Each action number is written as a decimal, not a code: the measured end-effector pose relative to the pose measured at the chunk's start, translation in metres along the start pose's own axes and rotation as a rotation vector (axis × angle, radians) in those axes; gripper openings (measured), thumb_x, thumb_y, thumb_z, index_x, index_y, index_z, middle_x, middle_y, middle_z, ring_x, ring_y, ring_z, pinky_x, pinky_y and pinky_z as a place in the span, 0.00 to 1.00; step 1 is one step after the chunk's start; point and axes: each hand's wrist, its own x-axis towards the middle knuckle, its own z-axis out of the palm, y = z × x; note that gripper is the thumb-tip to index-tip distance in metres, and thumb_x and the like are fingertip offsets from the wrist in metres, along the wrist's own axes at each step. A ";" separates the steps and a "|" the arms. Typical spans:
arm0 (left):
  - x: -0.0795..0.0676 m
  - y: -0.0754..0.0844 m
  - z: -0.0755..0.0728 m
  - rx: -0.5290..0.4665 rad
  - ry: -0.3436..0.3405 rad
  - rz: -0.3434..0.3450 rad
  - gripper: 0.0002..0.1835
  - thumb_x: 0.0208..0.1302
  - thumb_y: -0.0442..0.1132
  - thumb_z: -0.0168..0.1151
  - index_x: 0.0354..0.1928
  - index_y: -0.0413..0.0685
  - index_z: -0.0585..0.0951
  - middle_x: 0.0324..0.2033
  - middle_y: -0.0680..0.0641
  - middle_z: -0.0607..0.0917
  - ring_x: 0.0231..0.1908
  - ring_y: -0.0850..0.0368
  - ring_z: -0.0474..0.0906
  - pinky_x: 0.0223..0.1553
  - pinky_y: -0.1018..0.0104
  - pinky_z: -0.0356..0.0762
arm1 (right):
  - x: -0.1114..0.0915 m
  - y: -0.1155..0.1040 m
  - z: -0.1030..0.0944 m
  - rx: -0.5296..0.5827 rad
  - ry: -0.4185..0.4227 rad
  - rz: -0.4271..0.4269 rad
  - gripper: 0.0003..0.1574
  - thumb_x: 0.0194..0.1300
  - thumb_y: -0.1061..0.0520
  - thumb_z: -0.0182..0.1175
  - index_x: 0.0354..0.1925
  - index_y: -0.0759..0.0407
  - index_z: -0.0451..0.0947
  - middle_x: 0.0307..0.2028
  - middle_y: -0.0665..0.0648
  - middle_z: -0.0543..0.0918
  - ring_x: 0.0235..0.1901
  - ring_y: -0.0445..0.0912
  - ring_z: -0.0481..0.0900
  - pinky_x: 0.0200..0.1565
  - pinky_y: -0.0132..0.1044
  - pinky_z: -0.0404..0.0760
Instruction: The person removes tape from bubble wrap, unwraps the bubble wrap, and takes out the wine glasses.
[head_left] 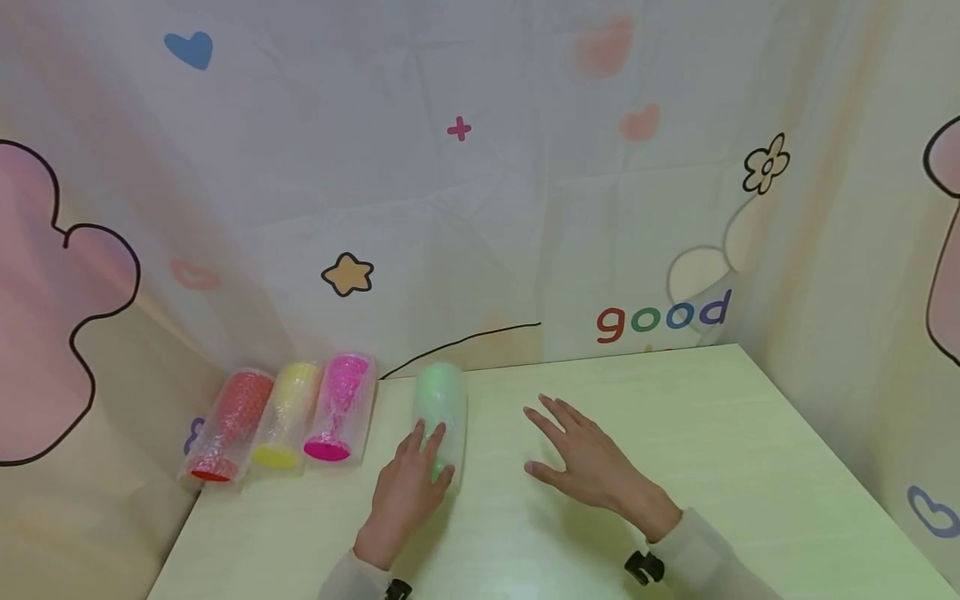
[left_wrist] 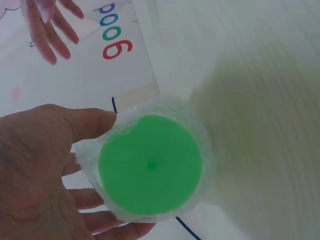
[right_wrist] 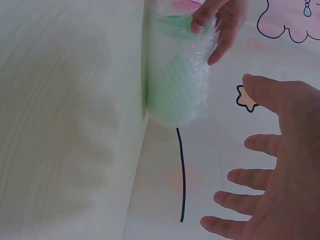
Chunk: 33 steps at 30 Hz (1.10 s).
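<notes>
A green stemmed goblet [head_left: 442, 392] in bubble wrap lies on its side on the table, its long side running away from me. Its flat round green base [left_wrist: 150, 165] faces the left wrist camera. My left hand [head_left: 408, 492] grips it from above near the base end, thumb on one side and fingers round the other. The wrap blurs the goblet's shape. To the right of it, my right hand [head_left: 592, 462] hovers over the table with fingers spread, holding nothing; the right wrist view shows these fingers [right_wrist: 250, 177] apart from the wrapped goblet [right_wrist: 177, 85].
Three more bubble-wrapped goblets lie side by side at the table's left: red [head_left: 236, 425], yellow [head_left: 288, 412] and pink [head_left: 343, 408]. A printed curtain [head_left: 480, 208] hangs along the back and both sides. The pale table [head_left: 750, 467] extends to the right.
</notes>
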 end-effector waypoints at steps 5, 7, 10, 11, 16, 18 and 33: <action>-0.003 0.010 0.003 -0.003 0.000 0.026 0.33 0.63 0.49 0.65 0.69 0.51 0.70 0.67 0.35 0.70 0.61 0.38 0.74 0.36 0.47 0.84 | 0.006 -0.005 0.004 0.057 -0.015 0.027 0.47 0.65 0.34 0.59 0.75 0.46 0.57 0.76 0.57 0.57 0.73 0.58 0.60 0.62 0.60 0.72; -0.004 0.014 0.004 0.002 -0.004 0.031 0.33 0.63 0.49 0.65 0.69 0.51 0.70 0.68 0.35 0.70 0.61 0.38 0.74 0.37 0.47 0.84 | 0.008 -0.006 0.005 0.070 -0.022 0.040 0.47 0.65 0.34 0.58 0.75 0.46 0.57 0.76 0.57 0.57 0.73 0.57 0.61 0.60 0.60 0.74; -0.005 0.020 0.005 0.006 -0.008 0.039 0.33 0.63 0.50 0.65 0.69 0.52 0.70 0.67 0.36 0.71 0.61 0.39 0.75 0.39 0.46 0.84 | 0.010 -0.008 0.007 0.083 -0.028 0.053 0.46 0.66 0.35 0.59 0.75 0.47 0.57 0.76 0.57 0.58 0.72 0.57 0.63 0.58 0.60 0.76; -0.006 0.023 0.005 0.005 -0.007 0.044 0.33 0.63 0.50 0.66 0.69 0.52 0.70 0.67 0.36 0.71 0.61 0.39 0.75 0.39 0.46 0.84 | 0.011 -0.009 0.008 0.087 -0.028 0.054 0.46 0.66 0.36 0.59 0.75 0.47 0.57 0.76 0.57 0.58 0.71 0.58 0.64 0.58 0.61 0.76; -0.009 0.034 0.006 -0.010 -0.026 0.051 0.34 0.63 0.51 0.65 0.69 0.52 0.70 0.68 0.37 0.71 0.61 0.39 0.75 0.41 0.46 0.84 | 0.013 -0.010 0.013 0.106 -0.034 0.063 0.45 0.66 0.37 0.60 0.75 0.48 0.58 0.75 0.58 0.59 0.70 0.58 0.66 0.59 0.61 0.75; -0.010 0.039 0.006 -0.018 -0.040 0.048 0.34 0.64 0.51 0.64 0.70 0.53 0.69 0.68 0.37 0.70 0.61 0.40 0.75 0.42 0.46 0.83 | 0.013 -0.009 0.015 0.108 -0.037 0.067 0.45 0.66 0.37 0.60 0.75 0.47 0.57 0.75 0.57 0.59 0.70 0.58 0.66 0.59 0.61 0.75; -0.021 0.065 0.011 -0.093 -0.116 0.029 0.40 0.66 0.52 0.61 0.74 0.42 0.60 0.72 0.39 0.65 0.67 0.43 0.69 0.40 0.47 0.83 | 0.013 -0.005 0.021 0.284 -0.061 0.102 0.43 0.68 0.39 0.59 0.73 0.53 0.61 0.73 0.63 0.63 0.67 0.62 0.69 0.64 0.60 0.71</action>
